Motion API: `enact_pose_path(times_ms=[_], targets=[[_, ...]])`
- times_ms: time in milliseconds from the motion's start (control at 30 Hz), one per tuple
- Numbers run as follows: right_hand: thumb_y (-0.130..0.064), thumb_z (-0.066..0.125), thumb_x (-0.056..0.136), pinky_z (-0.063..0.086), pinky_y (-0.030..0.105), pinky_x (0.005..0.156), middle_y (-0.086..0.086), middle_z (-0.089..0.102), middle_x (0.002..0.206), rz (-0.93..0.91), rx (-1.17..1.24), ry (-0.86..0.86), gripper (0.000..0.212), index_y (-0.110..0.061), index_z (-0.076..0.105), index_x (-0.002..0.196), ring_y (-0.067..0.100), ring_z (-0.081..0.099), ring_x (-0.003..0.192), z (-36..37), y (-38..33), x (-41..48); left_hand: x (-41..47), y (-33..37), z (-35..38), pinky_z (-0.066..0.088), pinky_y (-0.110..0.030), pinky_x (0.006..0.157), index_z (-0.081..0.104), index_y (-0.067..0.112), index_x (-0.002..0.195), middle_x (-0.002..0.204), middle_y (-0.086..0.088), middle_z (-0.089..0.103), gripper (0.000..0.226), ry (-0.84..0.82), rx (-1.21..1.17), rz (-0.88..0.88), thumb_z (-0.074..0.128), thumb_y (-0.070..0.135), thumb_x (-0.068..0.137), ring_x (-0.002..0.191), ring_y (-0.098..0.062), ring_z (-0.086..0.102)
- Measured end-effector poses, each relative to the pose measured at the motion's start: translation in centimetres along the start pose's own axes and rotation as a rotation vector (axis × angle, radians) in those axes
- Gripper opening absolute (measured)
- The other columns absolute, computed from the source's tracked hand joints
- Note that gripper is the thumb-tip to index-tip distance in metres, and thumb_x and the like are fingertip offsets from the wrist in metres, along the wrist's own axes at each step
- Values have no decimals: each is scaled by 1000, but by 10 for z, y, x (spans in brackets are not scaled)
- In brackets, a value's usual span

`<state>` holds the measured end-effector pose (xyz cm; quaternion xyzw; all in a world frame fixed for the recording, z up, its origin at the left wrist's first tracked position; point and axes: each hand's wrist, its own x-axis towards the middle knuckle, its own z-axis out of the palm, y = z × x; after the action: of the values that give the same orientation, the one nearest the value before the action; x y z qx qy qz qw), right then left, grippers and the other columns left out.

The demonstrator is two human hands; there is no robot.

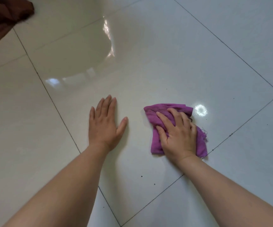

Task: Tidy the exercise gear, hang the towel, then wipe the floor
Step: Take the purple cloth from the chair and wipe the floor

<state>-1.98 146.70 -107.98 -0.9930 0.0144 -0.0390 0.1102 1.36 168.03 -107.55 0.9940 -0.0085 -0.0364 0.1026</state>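
The last step, wiping the floor [189, 46], seems in hand. The right hand [179, 136] presses the purple cloth [156, 141] on a tile at the near right, its fingers [164, 119] spread over it. The left hand [105, 123] lies flat on the floor, fingers together and thumb apart. Next, I think, the cloth should sweep toward the dark specks [141, 176] nearer.

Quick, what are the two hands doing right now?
Left hand: open, flat on the floor.
Right hand: open, fingers spread, pressing the purple cloth onto the floor.
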Motion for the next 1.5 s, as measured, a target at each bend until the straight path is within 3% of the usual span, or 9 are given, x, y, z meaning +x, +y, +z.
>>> enact_pose_path(times_ms=[267,400,500,567,733,867,1033,1367,1500], targets=[[-50,32,95,14,45,107,-2,24,152,249,40,-47,47,-37,35,140,23,17,138,9,-41,83,2,-4,0,2,-37,116,20,19,147,156,1,17,77,16,-42,12,17,58,81,143,-17,10],[-48,32,96,13,45,106,-1,24,152,153,63,-69,46,-37,35,140,24,16,138,15,-67,101,4,-5,0,3,-37,115,22,19,146,155,0,19,75,14,-50,18,20,54,81,143,-17,13],[-49,34,92,18,40,100,0,38,146,-15,42,-56,44,-37,46,133,24,29,132,15,-54,66,3,-5,-1,2,-37,114,23,19,147,155,0,20,74,9,-45,15,20,53,81,143,-18,14],[-50,33,88,20,38,95,0,45,139,-18,32,-25,45,-37,52,126,22,32,126,11,-40,47,4,-4,-2,1,-36,114,23,19,147,155,0,19,75,5,-44,6,20,53,80,143,-18,14],[-49,34,94,15,44,106,-1,27,151,214,35,-65,45,-38,37,138,24,18,138,13,-52,89,3,-4,-2,-3,-35,114,17,21,148,157,2,13,76,-13,-35,2,16,54,80,144,-16,7],[-49,31,95,14,45,107,-3,22,153,78,4,-122,47,-39,32,141,23,16,139,16,-72,107,4,-5,-1,-2,-35,114,20,21,147,156,2,14,75,-15,-49,11,17,54,80,144,-15,8],[-50,32,87,21,41,98,0,43,142,-86,8,-89,47,-39,49,130,22,32,127,8,-41,47,3,-4,-4,2,-37,115,21,20,147,156,0,16,75,-17,-40,19,19,54,80,143,-18,10],[-48,36,87,37,47,91,2,51,133,264,-14,40,43,-35,55,124,23,34,120,-9,10,-73,-2,1,-4,4,-39,116,21,16,147,156,-2,16,65,12,-50,27,30,47,90,143,-20,9],[-48,38,85,34,41,90,0,52,133,163,-59,25,43,-36,55,123,23,38,119,-8,3,-129,-7,8,-8,11,-42,116,19,13,147,156,-6,14,59,4,46,63,32,40,96,143,-23,10]])
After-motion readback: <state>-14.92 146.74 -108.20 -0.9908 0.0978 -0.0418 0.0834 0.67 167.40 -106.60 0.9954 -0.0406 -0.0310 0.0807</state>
